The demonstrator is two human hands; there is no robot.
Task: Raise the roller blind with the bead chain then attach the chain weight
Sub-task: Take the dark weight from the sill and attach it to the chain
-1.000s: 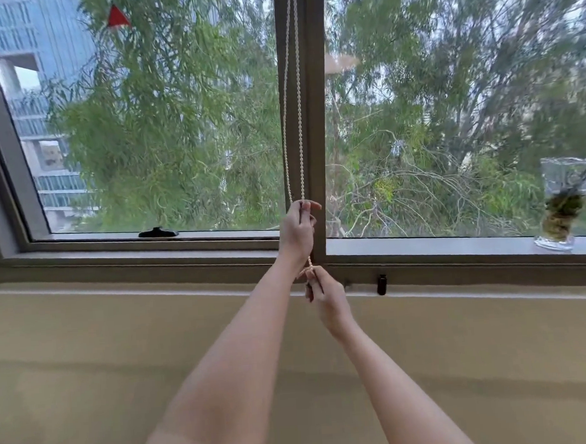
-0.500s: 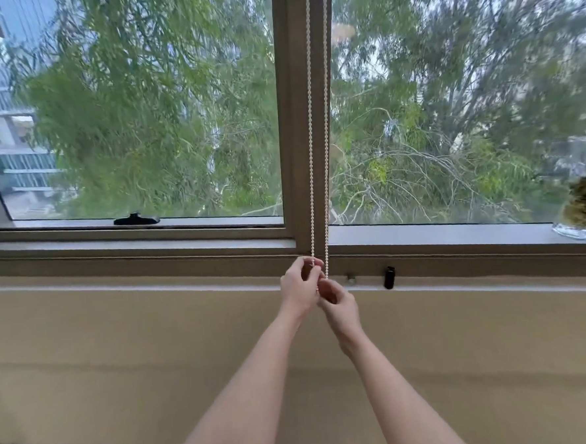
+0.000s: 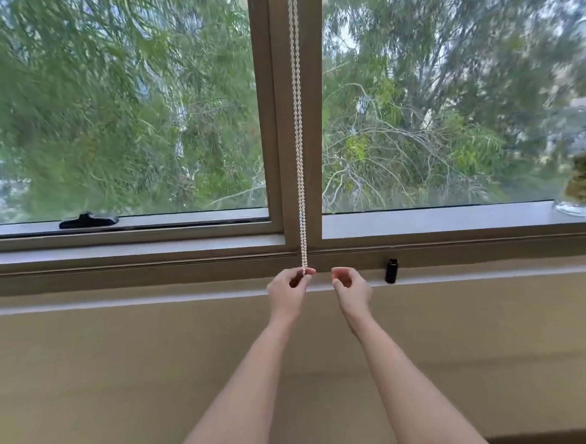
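A white bead chain (image 3: 298,135) hangs straight down in front of the window's centre post, both strands close together. My left hand (image 3: 288,294) pinches the chain's bottom end at the level of the sill. My right hand (image 3: 351,288) is a short way to the right of the chain, apart from it, fingers loosely curled with nothing seen in them. A small black cylinder, the chain weight (image 3: 391,270), stands on the ledge just right of my right hand. The roller blind itself is out of view above.
A window frame post (image 3: 285,85) splits two panes with trees outside. A black window handle (image 3: 87,220) lies on the left sill. A glass jar with a plant (image 3: 582,187) stands at the far right on the sill. Below is a beige wall (image 3: 122,369).
Both hands came down the chain to the ledge. My right hand has let go of the chain and moved right. The view has tilted and shifted.
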